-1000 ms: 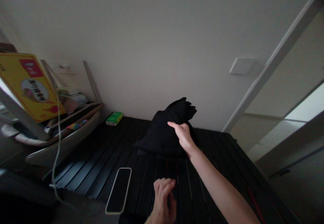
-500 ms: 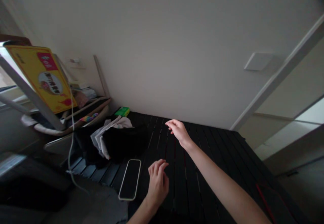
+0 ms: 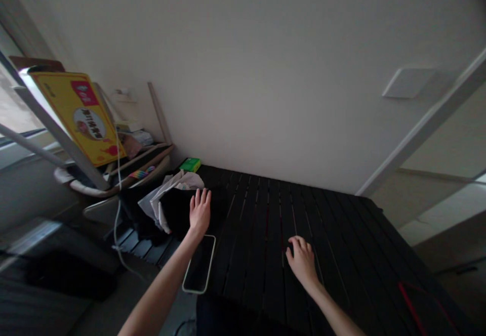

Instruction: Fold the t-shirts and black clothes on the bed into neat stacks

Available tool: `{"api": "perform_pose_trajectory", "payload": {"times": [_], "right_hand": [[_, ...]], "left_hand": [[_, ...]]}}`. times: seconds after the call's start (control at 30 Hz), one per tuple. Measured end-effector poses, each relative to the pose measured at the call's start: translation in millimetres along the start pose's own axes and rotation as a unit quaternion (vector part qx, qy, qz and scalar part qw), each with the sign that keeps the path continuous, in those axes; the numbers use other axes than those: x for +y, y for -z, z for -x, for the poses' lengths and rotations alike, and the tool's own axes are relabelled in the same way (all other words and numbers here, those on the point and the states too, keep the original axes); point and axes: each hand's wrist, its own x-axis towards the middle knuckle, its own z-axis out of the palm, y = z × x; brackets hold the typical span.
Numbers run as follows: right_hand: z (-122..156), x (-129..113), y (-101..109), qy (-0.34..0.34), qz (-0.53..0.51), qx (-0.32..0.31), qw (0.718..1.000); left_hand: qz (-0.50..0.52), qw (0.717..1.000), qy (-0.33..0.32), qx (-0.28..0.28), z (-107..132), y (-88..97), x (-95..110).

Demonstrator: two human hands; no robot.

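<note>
My left hand (image 3: 200, 212) reaches forward over the right side of a pile of dark cloth (image 3: 176, 207), its fingers stretched out and empty. Whether it touches the cloth I cannot tell. White and grey cloth (image 3: 161, 202) lies in the same pile. Under my left forearm is a phone (image 3: 203, 267) with a pale rim and a dark screen, partly hidden by the arm. My right hand (image 3: 301, 257) hovers over or rests on the black slatted table (image 3: 261, 235), fingers loosely bent and apart, holding nothing.
Behind the pile sits a green box (image 3: 190, 164) by the wall. A yellow printed box (image 3: 81, 118) leans on a rack at left, and a white cable (image 3: 118, 199) hangs down beside it. A red-edged dark object (image 3: 410, 303) lies at the right. A white plate (image 3: 408, 83) is on the wall.
My left hand has moved forward and left, from beside the phone to the dark cloth, and its fingers have straightened. My right hand has drawn back and to the right.
</note>
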Motion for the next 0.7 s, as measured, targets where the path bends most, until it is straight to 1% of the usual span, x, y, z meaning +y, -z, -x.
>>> {"api": "perform_pose_trajectory", "payload": {"times": [0.07,0.13,0.17,0.23,0.3,0.33,0.4,0.43,0.5,0.57,0.63,0.7], "right_hand": [[8.6,15.9,-9.2,0.048,0.061,0.018,0.997],[12.4,26.2,-16.9,0.076,0.099,0.025,0.992],[13.1,29.2,-19.5,0.08,0.109,0.026,0.991],[13.0,31.9,-21.9,0.08,0.117,0.024,0.99],[12.1,32.1,-21.3,0.078,0.114,0.02,0.99],[11.7,31.7,-20.3,0.076,0.108,0.02,0.991],[11.1,30.2,-17.6,0.071,0.083,0.016,0.994],[11.0,28.8,-15.9,0.068,0.063,0.012,0.996],[11.3,24.2,-11.4,0.049,0.007,0.003,0.999],[11.1,17.4,-4.8,0.016,-0.071,0.003,0.997],[8.7,10.1,4.5,-0.012,-0.167,0.009,0.986],[1.9,4.3,16.0,-0.024,-0.241,0.019,0.97]], "left_hand": [[-0.011,1.0,-0.012,-0.016,-22.4,3.9,-14.1],[-0.014,0.999,-0.012,-0.033,-36.9,4.5,-20.2],[-0.013,0.999,-0.008,-0.039,-41.4,3.9,-19.6],[-0.01,0.999,0.003,-0.044,-46.2,2.4,-11.1],[0.005,0.999,0.007,-0.041,-46.4,2.2,7.0],[0.031,0.999,0.006,-0.036,-45.2,3.1,19.2],[0.124,0.992,0.001,-0.009,-40.9,7.6,48.3],[0.183,0.983,0.0,0.011,-38.3,11.1,64.3],[0.294,0.954,0.007,0.05,-33.1,20.3,96.7],[0.385,0.92,0.024,0.068,-29.7,30.1,126.0],[0.457,0.887,0.027,0.067,-29.1,36.6,148.7],[0.502,0.863,0.017,0.045,-31.3,35.5,162.7]]}}
